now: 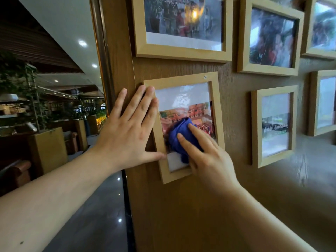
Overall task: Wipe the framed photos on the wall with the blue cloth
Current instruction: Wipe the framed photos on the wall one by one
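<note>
A light wooden framed photo [215, 106] hangs low on the brown wood wall, slightly tilted, with a small round sticker on its top edge. My right hand [205, 153] presses a bunched blue cloth [179, 132] against the lower middle of its glass, two fingers stretched over the cloth. My left hand [127, 128] lies flat with fingers spread on the frame's left edge and the wall beside it, thumb at the lower left corner. Part of the photo is hidden under the cloth and fingers.
Other framed photos hang around: a wide one [181, 53] above, one [269, 39] at upper right, one [274, 126] to the right, more at the far right edge. The wall's left edge [116, 70] borders a dim lounge with plants and wooden cabinets [49, 146].
</note>
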Motion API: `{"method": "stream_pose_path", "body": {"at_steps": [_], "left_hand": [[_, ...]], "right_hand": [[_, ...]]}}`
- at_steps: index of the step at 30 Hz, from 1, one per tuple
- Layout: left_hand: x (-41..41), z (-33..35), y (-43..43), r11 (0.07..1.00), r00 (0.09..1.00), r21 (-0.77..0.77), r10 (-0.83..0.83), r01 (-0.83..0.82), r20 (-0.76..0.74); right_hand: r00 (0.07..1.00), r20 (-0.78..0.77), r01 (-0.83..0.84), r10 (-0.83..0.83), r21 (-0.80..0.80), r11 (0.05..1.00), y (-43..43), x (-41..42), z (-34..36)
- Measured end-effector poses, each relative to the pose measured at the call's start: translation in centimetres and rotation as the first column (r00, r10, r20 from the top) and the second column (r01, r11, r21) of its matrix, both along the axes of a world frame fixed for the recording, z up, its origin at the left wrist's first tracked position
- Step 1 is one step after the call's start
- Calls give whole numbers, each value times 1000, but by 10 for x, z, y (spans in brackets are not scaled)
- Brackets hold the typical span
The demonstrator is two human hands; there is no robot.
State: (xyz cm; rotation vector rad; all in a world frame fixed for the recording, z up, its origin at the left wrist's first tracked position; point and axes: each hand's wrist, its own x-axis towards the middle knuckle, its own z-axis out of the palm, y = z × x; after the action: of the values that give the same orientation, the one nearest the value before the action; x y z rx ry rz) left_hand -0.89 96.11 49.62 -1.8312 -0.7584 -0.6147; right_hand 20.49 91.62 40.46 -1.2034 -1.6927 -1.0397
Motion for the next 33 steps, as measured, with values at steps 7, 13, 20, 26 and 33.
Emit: {"method": "stream_pose_path", "body": {"at_steps": [7, 13, 20, 26, 33], "left_hand": [[0, 0, -1, 1000, 1000, 5, 11, -11, -6], [0, 0, -1, 1000, 1000, 7, 9, -9, -7], [1, 1, -4, 1000, 1000, -9, 19, -19, -6], [2, 1, -11, 997, 997, -24, 75, -75, -1], [3, 7, -10, 1000, 998, -25, 14, -12, 58]], "right_hand": [[997, 66, 46, -46, -2, 999, -8, 35, -9], [945, 319, -49, 73, -81, 996, -10, 6, -24], [860, 506, 15, 61, -145, 989, -14, 47, -6], [854, 519, 90, -38, -75, 993, -30, 89, 29], [865, 495, 21, -86, 136, 990, -49, 94, 101]]}}
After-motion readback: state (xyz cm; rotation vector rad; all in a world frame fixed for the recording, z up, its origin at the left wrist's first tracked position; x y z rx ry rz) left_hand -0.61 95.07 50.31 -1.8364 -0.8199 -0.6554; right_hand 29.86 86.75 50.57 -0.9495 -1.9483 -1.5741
